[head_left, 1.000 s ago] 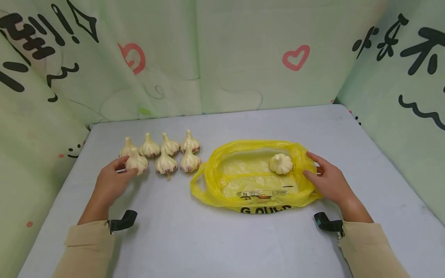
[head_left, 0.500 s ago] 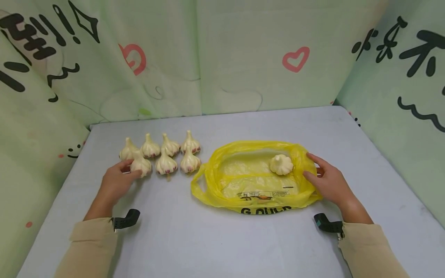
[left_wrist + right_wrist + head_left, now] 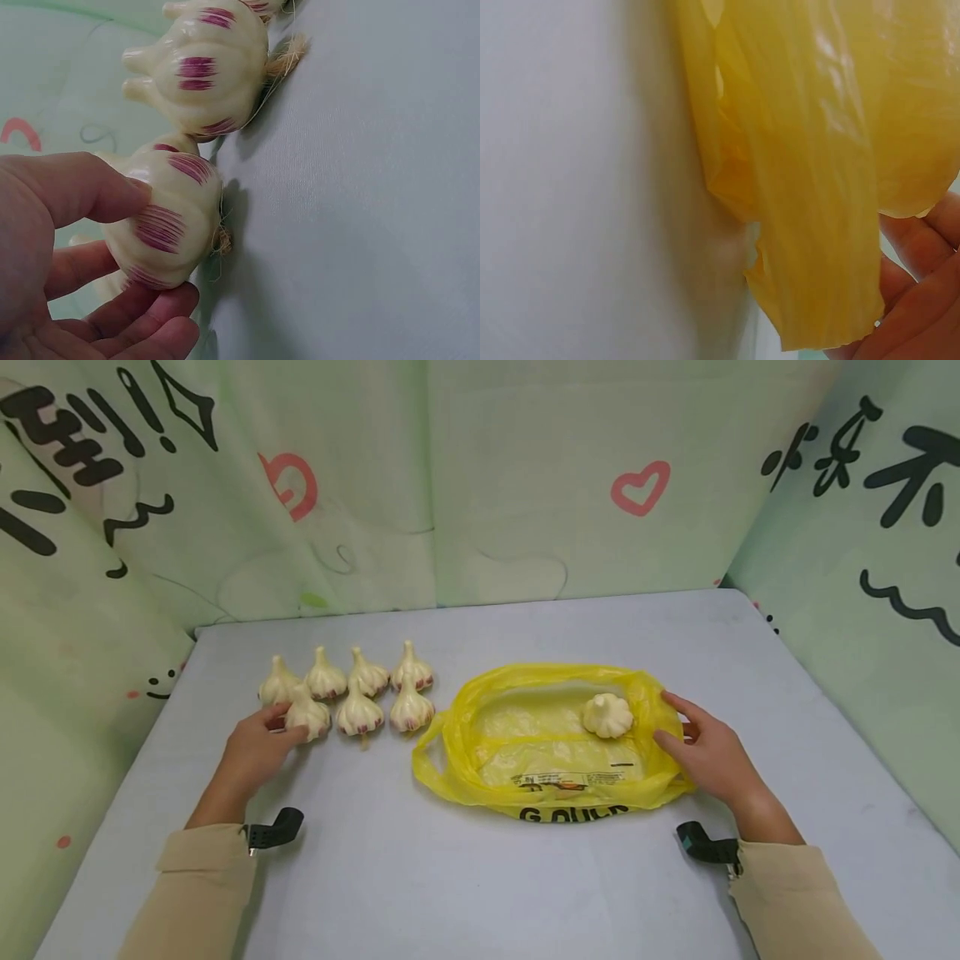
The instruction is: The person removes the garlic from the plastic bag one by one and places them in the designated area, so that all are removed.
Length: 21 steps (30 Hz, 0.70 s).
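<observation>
My left hand [image 3: 258,750] pinches a white garlic bulb [image 3: 307,717] at the front left of a group of bulbs. In the left wrist view, the thumb lies on top of this purple-streaked bulb [image 3: 176,217] and the fingers curl beneath it, close to the table. Several other garlic bulbs [image 3: 360,714] stand upright in two rows beside and behind it. My right hand [image 3: 712,753] holds the right edge of a yellow plastic bag [image 3: 468,781], thumb and fingers at its rim. The bag lies with its mouth spread, and one garlic bulb [image 3: 607,716] sits inside.
A white-covered table [image 3: 465,893] carries everything. Pale green printed curtains [image 3: 517,485] stand at the back and both sides. A bag handle loop [image 3: 427,760] lies toward the bulbs, and black wrist-worn devices [image 3: 276,831] stick out inward from the sleeves.
My left hand has moved slightly right with the pinched garlic bulb, which now stands nearer the front row. The right hand and the plastic bag stay where they were.
</observation>
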Available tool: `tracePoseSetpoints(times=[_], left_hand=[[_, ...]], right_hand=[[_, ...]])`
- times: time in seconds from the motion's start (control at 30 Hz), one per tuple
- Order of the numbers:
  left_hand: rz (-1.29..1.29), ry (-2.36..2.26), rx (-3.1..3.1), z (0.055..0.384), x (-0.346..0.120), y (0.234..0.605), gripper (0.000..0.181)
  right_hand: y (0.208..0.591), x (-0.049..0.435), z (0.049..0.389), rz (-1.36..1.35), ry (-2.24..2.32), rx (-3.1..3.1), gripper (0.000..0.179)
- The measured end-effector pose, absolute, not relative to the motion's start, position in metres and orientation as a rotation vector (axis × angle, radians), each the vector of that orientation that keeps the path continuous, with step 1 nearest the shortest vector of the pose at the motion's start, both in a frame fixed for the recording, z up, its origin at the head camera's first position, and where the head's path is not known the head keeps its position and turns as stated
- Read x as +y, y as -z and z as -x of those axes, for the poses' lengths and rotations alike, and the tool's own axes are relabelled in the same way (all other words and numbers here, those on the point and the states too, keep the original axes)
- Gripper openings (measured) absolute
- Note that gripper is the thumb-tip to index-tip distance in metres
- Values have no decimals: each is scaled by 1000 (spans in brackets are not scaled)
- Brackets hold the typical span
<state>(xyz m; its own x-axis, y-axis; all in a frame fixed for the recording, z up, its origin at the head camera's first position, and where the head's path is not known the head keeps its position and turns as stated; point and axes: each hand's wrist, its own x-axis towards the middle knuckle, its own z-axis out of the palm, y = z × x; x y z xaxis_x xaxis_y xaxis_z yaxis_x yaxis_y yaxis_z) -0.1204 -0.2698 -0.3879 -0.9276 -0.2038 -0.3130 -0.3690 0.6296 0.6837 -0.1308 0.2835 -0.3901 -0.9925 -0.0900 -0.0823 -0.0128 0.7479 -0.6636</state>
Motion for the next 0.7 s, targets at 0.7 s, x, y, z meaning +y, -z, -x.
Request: tracePoseSetpoints(times=[0.7], left_hand=[[444,-1191,2650,123,-268,389,75]], right_hand=[[390,286,132,103,1078,2821,67]])
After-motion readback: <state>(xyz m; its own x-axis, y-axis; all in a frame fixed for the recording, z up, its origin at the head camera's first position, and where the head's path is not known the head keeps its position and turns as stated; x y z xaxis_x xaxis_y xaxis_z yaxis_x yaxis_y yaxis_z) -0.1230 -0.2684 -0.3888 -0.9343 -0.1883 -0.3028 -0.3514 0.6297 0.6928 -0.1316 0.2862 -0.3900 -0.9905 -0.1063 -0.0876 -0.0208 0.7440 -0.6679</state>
